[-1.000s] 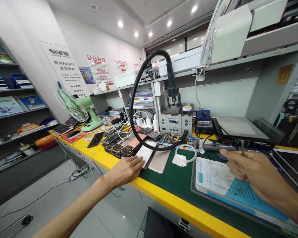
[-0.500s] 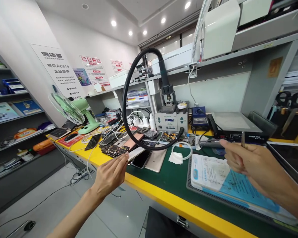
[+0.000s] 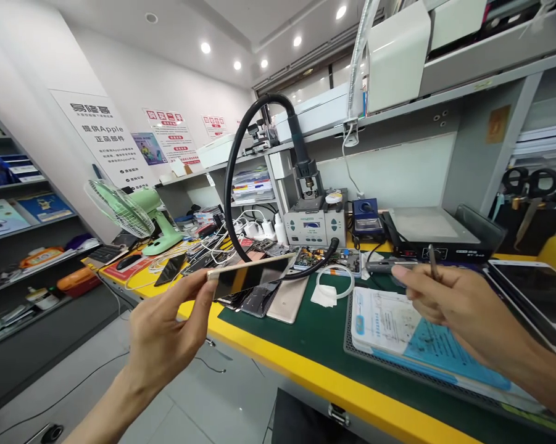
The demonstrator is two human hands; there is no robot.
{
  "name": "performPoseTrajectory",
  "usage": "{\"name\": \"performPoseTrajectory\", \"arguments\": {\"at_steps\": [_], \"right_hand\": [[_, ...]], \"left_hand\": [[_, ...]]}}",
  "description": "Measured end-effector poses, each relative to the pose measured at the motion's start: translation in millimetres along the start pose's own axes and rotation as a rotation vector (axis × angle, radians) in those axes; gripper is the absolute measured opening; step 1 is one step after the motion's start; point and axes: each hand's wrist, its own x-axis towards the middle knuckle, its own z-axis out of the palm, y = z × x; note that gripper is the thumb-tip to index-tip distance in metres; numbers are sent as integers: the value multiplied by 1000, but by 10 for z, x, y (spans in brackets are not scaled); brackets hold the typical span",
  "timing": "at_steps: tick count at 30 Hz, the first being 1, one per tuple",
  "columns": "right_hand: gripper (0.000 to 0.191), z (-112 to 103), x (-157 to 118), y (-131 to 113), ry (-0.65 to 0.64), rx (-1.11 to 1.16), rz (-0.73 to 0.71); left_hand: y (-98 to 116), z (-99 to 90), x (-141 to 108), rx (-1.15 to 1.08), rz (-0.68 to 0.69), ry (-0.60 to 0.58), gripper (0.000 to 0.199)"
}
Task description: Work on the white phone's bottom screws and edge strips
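Note:
My left hand (image 3: 169,327) pinches one end of a smartphone (image 3: 247,277) between thumb and fingers. The phone is lifted and tilted, its glossy dark screen towards me and a pale edge uppermost. Below and behind it lie another dark phone (image 3: 258,300) and a pale gold phone (image 3: 289,300) on the green mat (image 3: 300,330). My right hand (image 3: 444,296) is closed around a thin metal tool (image 3: 432,262), one end of which sticks up above the fingers; its kind is not clear. This hand hovers over a blue and white booklet (image 3: 393,320).
A black hose (image 3: 231,179) arches from the rework station (image 3: 310,227) across the bench. A white ring (image 3: 319,280) lies on the mat. Loose phones and cables crowd the left, near a green fan (image 3: 152,216). At right are a heating plate (image 3: 430,225) and a white-framed device (image 3: 537,296).
My left hand has turned and come nearer, lifting the phone off the pile and tipping its dark screen into view. My right hand keeps the thin tool, almost unmoved. The whole view has shifted slightly.

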Motion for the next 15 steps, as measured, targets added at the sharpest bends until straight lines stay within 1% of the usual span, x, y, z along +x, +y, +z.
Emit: {"name": "performPoseTrajectory", "arguments": {"at_steps": [2,4,6,8,9,12,13,15], "right_hand": [[45,4,-7,-19,-42,-7,-20],[39,12,-13,-36,-65,-23,-22],[45,21,-21,-49,-89,-27,5],[51,23,-30,-57,-126,-8,37],[50,18,-35,-58,-148,9,57],[38,-16,-44,-44,-187,59,106],[38,-33,-40,-34,-187,66,114],[46,-70,-16,-6,-162,77,120]], "left_hand": [[72,61,44,-195,-231,-32,12],[135,154,93,-450,-476,-63,17],[203,271,142,-806,-691,-99,24],[297,400,178,-1186,-847,-143,27],[360,464,188,-1274,-881,-164,26],[610,637,167,-1406,-947,-238,24],[707,685,146,-1453,-971,-261,24],[899,766,89,-1538,-1018,-264,23]]}}
